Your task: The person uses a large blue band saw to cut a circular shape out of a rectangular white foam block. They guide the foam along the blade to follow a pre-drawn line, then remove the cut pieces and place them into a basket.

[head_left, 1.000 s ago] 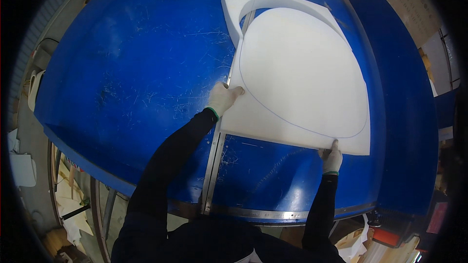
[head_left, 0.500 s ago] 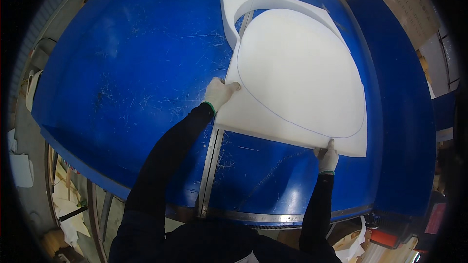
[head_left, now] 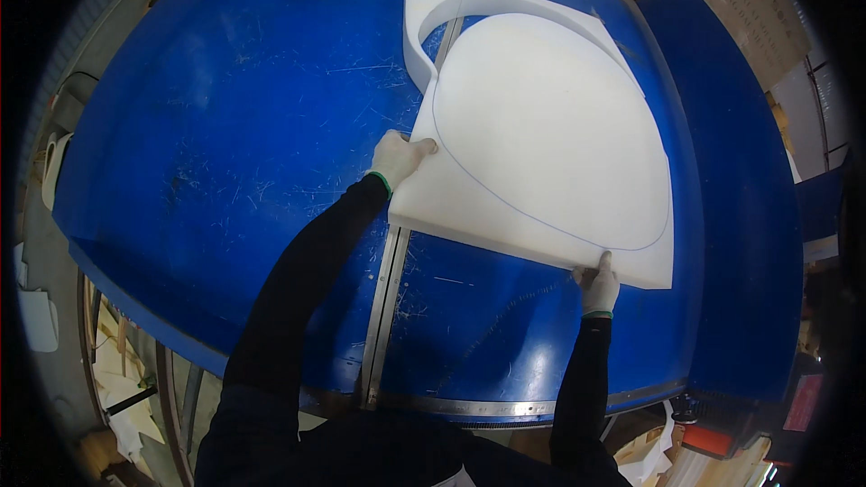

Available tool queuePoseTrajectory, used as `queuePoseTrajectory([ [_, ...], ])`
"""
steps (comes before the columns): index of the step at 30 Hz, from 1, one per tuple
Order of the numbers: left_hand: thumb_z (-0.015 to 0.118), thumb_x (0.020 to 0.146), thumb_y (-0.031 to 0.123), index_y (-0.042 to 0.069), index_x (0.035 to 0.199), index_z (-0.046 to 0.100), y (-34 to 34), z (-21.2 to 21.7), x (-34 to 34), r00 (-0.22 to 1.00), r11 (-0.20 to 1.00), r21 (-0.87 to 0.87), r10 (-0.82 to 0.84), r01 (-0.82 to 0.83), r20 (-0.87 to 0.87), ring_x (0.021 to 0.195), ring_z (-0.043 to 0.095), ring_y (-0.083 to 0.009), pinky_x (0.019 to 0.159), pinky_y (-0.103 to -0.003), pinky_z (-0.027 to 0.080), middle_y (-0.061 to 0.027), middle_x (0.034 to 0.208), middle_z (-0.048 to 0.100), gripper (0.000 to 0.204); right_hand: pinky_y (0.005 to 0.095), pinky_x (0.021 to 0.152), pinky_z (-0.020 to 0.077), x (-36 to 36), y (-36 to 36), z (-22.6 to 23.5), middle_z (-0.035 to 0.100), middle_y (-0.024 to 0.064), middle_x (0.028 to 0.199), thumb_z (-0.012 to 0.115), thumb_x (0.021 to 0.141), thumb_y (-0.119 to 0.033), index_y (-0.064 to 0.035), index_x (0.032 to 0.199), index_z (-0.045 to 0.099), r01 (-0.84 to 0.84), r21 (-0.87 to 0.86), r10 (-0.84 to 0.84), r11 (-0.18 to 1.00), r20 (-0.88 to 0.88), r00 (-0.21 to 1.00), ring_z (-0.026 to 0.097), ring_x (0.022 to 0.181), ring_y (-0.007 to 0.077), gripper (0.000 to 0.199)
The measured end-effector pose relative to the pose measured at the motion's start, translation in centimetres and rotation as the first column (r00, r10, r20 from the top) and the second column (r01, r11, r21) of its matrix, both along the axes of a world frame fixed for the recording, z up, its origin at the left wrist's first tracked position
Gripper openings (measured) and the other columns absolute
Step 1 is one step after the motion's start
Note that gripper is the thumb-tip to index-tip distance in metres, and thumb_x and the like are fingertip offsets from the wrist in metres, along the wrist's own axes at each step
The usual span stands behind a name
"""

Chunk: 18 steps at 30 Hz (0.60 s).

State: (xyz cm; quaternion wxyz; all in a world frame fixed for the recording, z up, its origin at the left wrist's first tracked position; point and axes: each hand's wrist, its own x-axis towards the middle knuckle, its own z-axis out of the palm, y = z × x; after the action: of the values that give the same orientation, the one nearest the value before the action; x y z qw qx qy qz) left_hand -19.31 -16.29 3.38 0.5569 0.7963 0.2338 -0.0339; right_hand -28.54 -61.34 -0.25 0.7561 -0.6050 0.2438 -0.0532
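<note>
Grip of both white-gloved hands point(head_left: 399, 156) point(head_left: 599, 289) closed on white foam slab point(head_left: 552, 140), fingers part-hidden; silver metal strip point(head_left: 384, 320) in blue worktop point(head_left: 234, 153) partly covered.

The slab point(head_left: 550, 135) lies on the right of the worktop point(head_left: 225, 126), across the rail point(head_left: 383, 316); the collar point(head_left: 496, 4) curves round its far end. The left grip point(head_left: 397, 157) sits at the slab's left edge, the right grip point(head_left: 599, 289) on its near edge, toward the right.
</note>
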Motion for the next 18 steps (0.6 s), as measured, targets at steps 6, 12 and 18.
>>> queuePoseTrajectory([
  [6,0.081,0.075,0.036,-0.013,0.116,0.060,0.8,-0.2,1.2,1.000,1.000,0.000,-0.019,0.019,0.003,0.089,0.073,-0.0306,0.079,-0.038,0.058,-0.0252,0.104,0.071,0.067,0.0359,0.055,0.0508,0.7,1.3,0.0,0.065,0.0118,0.079,0.053,0.108,-0.037,0.0029,0.101,0.060,0.088,-0.042,-0.089,0.995,-0.018,0.996,0.061,0.064,0.0226,0.041],
  [12,0.081,0.076,0.037,-0.016,0.114,0.060,0.0,1.6,1.7,0.997,0.984,0.162,-0.075,0.073,0.003,0.089,0.074,-0.0371,0.079,-0.041,0.058,-0.0274,0.103,0.073,0.069,0.0352,0.056,0.0555,0.6,1.0,0.5,0.065,0.0132,0.083,0.057,0.106,-0.038,0.0047,0.105,0.058,0.079,0.014,-0.079,0.997,0.004,0.997,0.065,0.065,0.0209,0.043],
  [18,0.080,0.085,0.035,-0.010,0.124,0.057,-4.8,6.7,-7.2,0.885,0.859,0.502,-0.309,0.103,0.348,0.106,0.062,-0.0330,0.088,-0.041,0.052,-0.0271,0.121,0.059,0.063,0.0292,0.046,0.0435,0.1,-9.0,2.9,0.053,0.0050,0.064,0.064,0.103,-0.041,-0.0056,0.084,0.057,0.060,-0.792,-0.099,0.607,-0.001,0.995,0.056,0.053,0.0126,0.041],
])
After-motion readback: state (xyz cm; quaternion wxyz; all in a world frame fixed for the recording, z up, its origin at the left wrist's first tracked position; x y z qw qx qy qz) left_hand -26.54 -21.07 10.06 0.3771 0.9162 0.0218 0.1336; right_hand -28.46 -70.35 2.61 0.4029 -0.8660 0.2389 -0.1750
